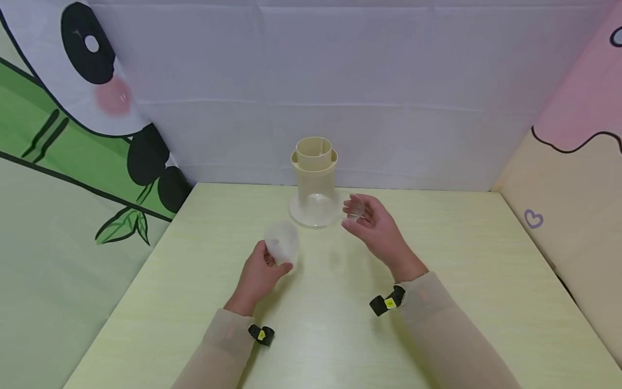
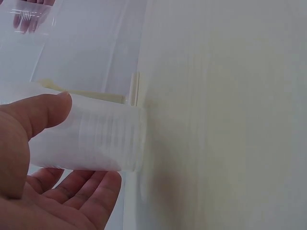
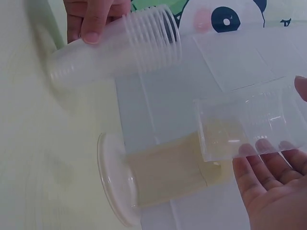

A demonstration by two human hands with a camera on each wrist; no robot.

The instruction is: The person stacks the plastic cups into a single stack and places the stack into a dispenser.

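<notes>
My left hand (image 1: pixel 257 275) grips a stack of translucent white plastic cups (image 3: pixel 115 55), thumb on one side and fingers on the other. Their many nested rims show in the right wrist view, with the rim end up and the narrow end toward the table. My right hand (image 1: pixel 376 232) holds a single clear plastic cup (image 3: pixel 249 120), its fingers curved around the side. Between and beyond both hands stands a cream cup holder (image 1: pixel 316 183) with a tube rising from its top. It rests on a clear round base (image 1: pixel 311 219), apart from both hands.
The pale wood-look table (image 1: pixel 316 335) runs back to a white cloth backdrop (image 1: pixel 340 65) close behind the holder. Printed panels stand at the left (image 1: pixel 63 227) and right (image 1: pixel 573 178) sides. A black strap (image 1: pixel 262 335) with a yellow tag sits on each wrist.
</notes>
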